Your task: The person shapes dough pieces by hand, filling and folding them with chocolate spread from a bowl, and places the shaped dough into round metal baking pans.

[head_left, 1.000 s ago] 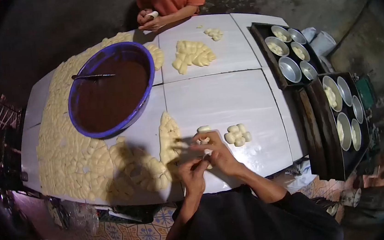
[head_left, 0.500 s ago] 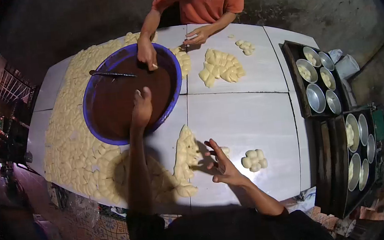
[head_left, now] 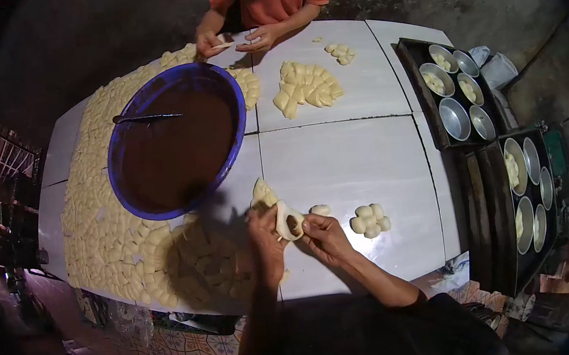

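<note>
Between my two hands is a flattened dough piece with brown filling on it. My left hand holds its left side, and my right hand pinches its right edge. Behind it lies a strip of dough. Just right of my hands sit a small dough ball and a cluster of dough balls. A blue basin of brown filling stands to the left, with a utensil resting in it.
Many dough pieces cover the left of the white table. Across it, a co-worker in an orange shirt holds dough with filling, near a dough pile. Trays of round tins stand at the right.
My left hand has come back from over the basin to the dough, which now carries filling and is held in both hands. The co-worker's hand has also left the basin. The view has shifted.
</note>
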A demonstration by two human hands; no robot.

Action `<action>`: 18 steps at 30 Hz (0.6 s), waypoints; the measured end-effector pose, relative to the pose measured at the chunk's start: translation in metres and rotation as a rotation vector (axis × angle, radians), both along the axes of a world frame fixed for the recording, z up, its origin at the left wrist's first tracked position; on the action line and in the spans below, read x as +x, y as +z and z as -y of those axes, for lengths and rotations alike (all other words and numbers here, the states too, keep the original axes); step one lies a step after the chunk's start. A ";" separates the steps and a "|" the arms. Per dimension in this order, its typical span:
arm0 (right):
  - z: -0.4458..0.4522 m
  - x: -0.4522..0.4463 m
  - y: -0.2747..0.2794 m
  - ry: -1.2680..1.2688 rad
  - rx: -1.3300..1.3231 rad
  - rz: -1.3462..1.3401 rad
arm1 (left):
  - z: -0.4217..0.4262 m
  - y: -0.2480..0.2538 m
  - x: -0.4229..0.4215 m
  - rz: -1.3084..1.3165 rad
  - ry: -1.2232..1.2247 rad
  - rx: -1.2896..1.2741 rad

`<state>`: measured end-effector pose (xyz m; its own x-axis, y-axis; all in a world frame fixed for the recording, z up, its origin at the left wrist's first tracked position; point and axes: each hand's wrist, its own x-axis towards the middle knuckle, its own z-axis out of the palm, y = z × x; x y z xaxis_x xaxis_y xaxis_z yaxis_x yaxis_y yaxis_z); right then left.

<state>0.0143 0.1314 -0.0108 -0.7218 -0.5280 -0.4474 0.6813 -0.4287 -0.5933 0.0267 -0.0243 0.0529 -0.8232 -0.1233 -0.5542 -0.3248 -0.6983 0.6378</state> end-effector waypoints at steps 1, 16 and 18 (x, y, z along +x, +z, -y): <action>-0.002 0.007 0.002 -0.004 0.003 -0.004 | -0.013 -0.006 0.014 -0.004 -0.004 0.003; -0.047 0.069 0.061 -0.245 0.629 -1.094 | -0.054 -0.029 0.083 -0.317 -0.264 -0.455; -0.050 0.076 0.038 -0.159 0.633 -1.007 | -0.057 -0.030 0.083 -0.200 -0.250 -0.221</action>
